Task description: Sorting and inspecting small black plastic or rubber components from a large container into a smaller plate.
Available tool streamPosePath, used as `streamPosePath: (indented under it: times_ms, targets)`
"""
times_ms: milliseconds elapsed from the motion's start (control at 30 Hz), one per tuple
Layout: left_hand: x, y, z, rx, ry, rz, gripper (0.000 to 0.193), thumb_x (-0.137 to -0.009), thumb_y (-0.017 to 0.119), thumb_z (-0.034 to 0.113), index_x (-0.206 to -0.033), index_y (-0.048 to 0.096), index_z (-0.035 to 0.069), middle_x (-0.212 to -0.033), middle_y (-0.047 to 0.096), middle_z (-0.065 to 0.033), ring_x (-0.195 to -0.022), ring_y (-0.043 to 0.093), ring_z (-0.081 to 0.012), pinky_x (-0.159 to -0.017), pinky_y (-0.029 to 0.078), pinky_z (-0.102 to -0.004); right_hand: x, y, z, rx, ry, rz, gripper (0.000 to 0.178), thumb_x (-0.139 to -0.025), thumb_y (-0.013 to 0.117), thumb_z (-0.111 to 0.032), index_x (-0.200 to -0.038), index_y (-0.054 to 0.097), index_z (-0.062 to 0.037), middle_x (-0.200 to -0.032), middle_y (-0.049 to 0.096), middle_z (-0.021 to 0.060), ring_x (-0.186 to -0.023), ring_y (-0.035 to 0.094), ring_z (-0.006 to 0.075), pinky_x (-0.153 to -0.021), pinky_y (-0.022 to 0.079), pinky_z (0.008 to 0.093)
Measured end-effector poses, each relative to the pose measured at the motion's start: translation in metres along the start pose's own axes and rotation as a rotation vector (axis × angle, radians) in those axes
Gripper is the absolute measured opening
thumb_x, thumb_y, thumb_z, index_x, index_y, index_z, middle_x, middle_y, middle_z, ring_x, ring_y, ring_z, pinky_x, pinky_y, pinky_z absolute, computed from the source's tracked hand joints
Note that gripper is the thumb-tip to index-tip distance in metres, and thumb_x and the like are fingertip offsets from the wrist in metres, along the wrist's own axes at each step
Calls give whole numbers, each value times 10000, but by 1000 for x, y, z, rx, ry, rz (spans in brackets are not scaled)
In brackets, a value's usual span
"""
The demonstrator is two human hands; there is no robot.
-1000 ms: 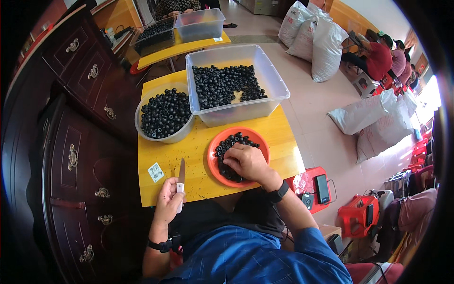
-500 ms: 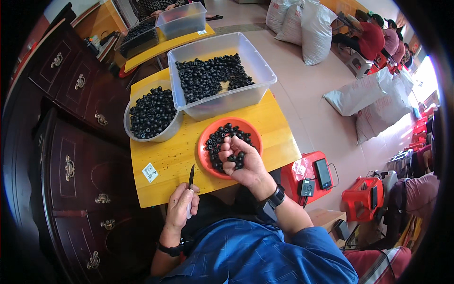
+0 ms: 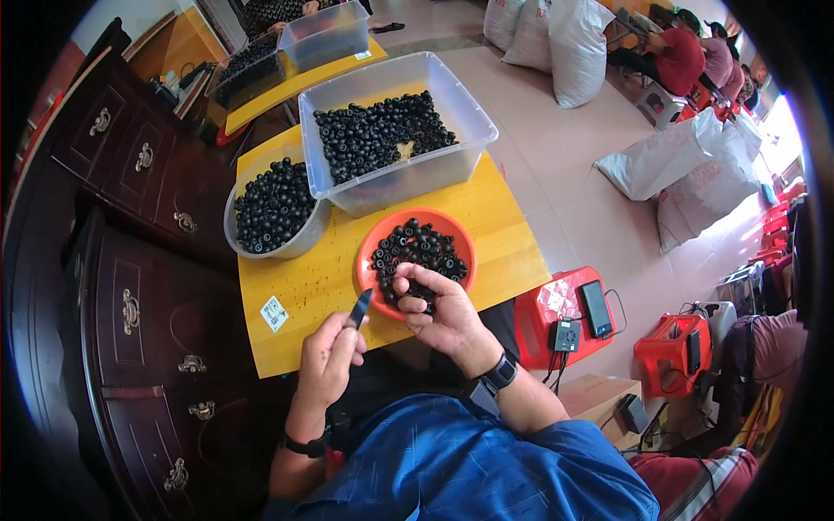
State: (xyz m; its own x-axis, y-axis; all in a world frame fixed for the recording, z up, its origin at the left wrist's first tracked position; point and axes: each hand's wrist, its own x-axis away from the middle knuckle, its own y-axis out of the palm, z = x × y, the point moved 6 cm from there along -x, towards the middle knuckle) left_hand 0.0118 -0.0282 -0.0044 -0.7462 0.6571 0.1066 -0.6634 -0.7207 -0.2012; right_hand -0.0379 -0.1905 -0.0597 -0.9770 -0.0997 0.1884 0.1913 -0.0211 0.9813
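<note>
My left hand (image 3: 325, 360) is closed around a small knife (image 3: 360, 307), its dark blade pointing up and toward the orange bowl (image 3: 467, 246). Over the near side of that bowl my right hand (image 3: 453, 323) is curled with the palm up, and a few small black ring-like parts (image 3: 420, 293) lie in its fingers. How many it holds is partly hidden. More hollow black parts (image 3: 427, 243) fill the bowl's bottom. The knife tip is close to the bowl's left rim, apart from the right hand.
Behind the bowl on the yellow table (image 3: 512, 230) stand a large clear bin (image 3: 408, 178) and a round tub (image 3: 295, 245), both holding black parts. Dark wooden drawers (image 3: 139, 260) border the left. A red stool (image 3: 556, 343) carrying a phone (image 3: 596, 308) stands right; white sacks (image 3: 578, 52) lie beyond.
My left hand has moved up and right, tilting the knife toward the right hand. The right hand has shifted slightly down, its fingers curled closer over the black parts. The view has shifted slightly.
</note>
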Motion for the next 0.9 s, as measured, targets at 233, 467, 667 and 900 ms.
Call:
streamPosePath:
  times_ms: [233, 467, 667, 900]
  targets:
    - [-4, 7, 45, -112, 222, 44, 124, -1002, 490, 69, -1043, 575, -11, -835, 617, -24, -682, 559, -50, -624, 467, -201, 13, 4, -16, 242, -215, 214, 293, -1011, 556, -180, -1272, 592, -52, -1079, 701, 52, -768, 620, 108, -517, 427, 197]
    - [-2, 20, 41, -283, 327, 29, 153, -909, 643, 52, -1054, 618, 10, -731, 611, -47, -582, 561, -116, -554, 449, -283, 21, 6, 2, 662, -115, 59, 315, -1018, 520, -137, -1318, 562, -48, -1056, 688, 46, -618, 525, 49, -480, 365, 157]
    - [-5, 36, 30, -355, 297, 15, 322, -848, 755, 64, -1154, 651, 59, -696, 640, -49, -568, 624, -149, -552, 495, -293, 29, 11, 17, 1076, -71, 68, 335, -1065, 471, -222, -1333, 538, -32, -977, 655, -1, -611, 516, 44, -522, 388, 159]
    - [-6, 32, 29, -468, 354, 114, 306, -820, 781, 67, -1106, 672, 67, -759, 702, -70, -615, 691, -201, -559, 530, -317, 28, 12, 25, 1013, 4, 1, 384, -1080, 441, -290, -1368, 545, -57, -996, 645, -12, -601, 499, 22, -479, 359, 151]
